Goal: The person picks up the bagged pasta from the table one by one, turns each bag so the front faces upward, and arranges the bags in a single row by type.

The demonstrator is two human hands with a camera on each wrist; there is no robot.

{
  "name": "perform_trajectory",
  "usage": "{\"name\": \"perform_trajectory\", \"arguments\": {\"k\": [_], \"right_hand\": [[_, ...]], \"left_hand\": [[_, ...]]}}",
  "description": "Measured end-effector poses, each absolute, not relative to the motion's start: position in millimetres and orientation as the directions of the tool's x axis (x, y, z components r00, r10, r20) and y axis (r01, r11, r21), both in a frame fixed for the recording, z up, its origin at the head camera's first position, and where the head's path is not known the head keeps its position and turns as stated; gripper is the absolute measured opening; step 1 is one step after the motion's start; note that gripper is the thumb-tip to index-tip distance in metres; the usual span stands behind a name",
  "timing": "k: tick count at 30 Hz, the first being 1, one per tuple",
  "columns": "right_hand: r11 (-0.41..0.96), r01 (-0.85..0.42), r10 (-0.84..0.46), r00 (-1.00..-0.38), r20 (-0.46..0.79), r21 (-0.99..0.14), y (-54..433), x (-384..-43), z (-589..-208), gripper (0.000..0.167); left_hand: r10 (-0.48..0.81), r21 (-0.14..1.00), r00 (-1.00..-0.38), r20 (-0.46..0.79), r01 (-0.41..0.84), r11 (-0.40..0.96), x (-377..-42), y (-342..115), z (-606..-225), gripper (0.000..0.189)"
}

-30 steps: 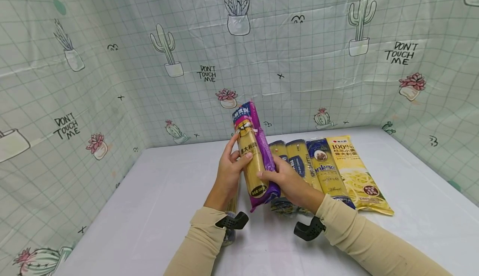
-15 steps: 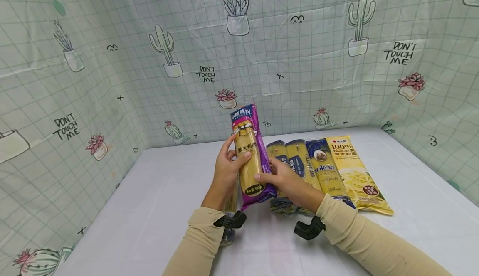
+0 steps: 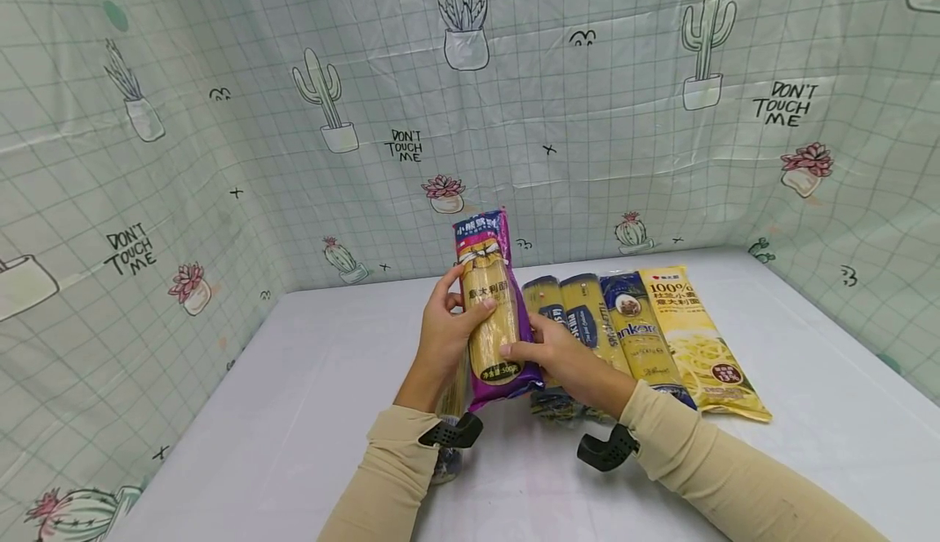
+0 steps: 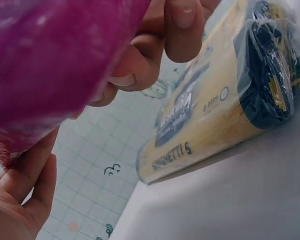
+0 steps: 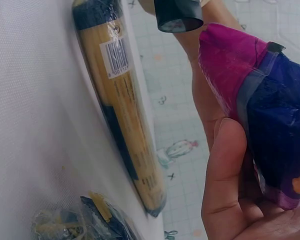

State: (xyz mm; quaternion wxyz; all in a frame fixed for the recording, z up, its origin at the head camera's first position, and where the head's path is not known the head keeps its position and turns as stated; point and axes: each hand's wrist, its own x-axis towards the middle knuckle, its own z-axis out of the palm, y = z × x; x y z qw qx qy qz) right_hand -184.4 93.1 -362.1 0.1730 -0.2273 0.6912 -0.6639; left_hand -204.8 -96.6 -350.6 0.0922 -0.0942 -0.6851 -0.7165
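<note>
Both hands hold up a purple and blue pack of spaghetti [image 3: 485, 282] above the white table, its printed front facing me and its top leaning away. My left hand [image 3: 445, 338] grips the pack's left side, thumb across the front. Lower down on the right edge, my right hand [image 3: 569, 356] holds it with the thumb on the front and the fingers behind. In the right wrist view the pack's folded blue end [image 5: 280, 115] sits above the right thumb [image 5: 226, 160]. The left wrist view shows the purple wrapper [image 4: 55, 60] close up, with fingertips along its edge.
Right of the hands, two clear spaghetti packs [image 3: 587, 301], a navy-ended pack [image 3: 637, 326] and a yellow pack [image 3: 701, 342] lie side by side on the table [image 3: 308, 411]. Another spaghetti pack [image 3: 450, 462] lies partly hidden under the left forearm. A cactus-print curtain [image 3: 514, 117] stands behind.
The spaghetti pack has tipped more upright and shifted slightly down and left, its front turning more toward me. Both hands keep their hold on it; the other packs have not moved.
</note>
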Motion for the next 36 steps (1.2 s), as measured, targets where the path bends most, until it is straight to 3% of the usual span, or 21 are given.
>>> {"name": "perform_trajectory", "arguments": {"k": [10, 24, 32, 36], "right_hand": [[0.007, -0.060, -0.522, -0.852, 0.047, -0.998, 90.1, -182.7, -361.0, 0.058], [-0.104, -0.099, -0.500, -0.855, 0.138, -0.990, 90.1, -181.7, -361.5, 0.052], [-0.160, -0.082, -0.502, -0.851, 0.152, -0.984, 91.1, -179.5, -359.2, 0.053], [-0.170, -0.075, -0.508, -0.848, 0.152, -0.983, 92.5, -181.1, -359.3, 0.054]], "left_hand": [[0.003, 0.966, -0.966, 0.259, 0.259, -0.026, -205.4, -96.6, -349.3, 0.076], [0.019, 0.965, -0.971, 0.237, 0.233, -0.117, -208.9, -100.6, -350.8, 0.057], [0.065, 0.975, -0.983, 0.174, 0.163, -0.150, -209.1, -102.2, -350.6, 0.058], [0.108, 0.991, -0.988, 0.107, 0.097, -0.093, -208.2, -103.4, -349.7, 0.053]]}}
